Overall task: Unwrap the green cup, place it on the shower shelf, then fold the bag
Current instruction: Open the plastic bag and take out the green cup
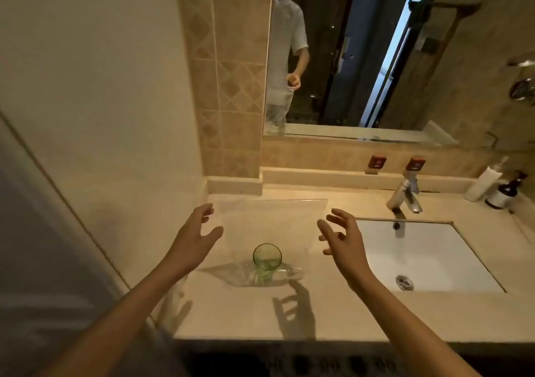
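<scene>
A green see-through cup (267, 259) stands upright on the beige counter (237, 315), inside or on a clear plastic bag (269, 220) that lies flat and stretches toward the back wall. Whether the bag still covers the cup I cannot tell. My left hand (194, 240) hovers to the left of the cup above the bag's left edge, fingers spread, holding nothing. My right hand (343, 240) hovers to the right of the cup, fingers spread and curled, also holding nothing. Both hands are apart from the cup.
A white sink (428, 255) with a chrome tap (405, 195) lies right of the bag. A white bottle (485, 181) and a dark pump bottle (505, 192) stand at the back right. A mirror (362, 58) hangs above; a wall (101, 116) bounds the left.
</scene>
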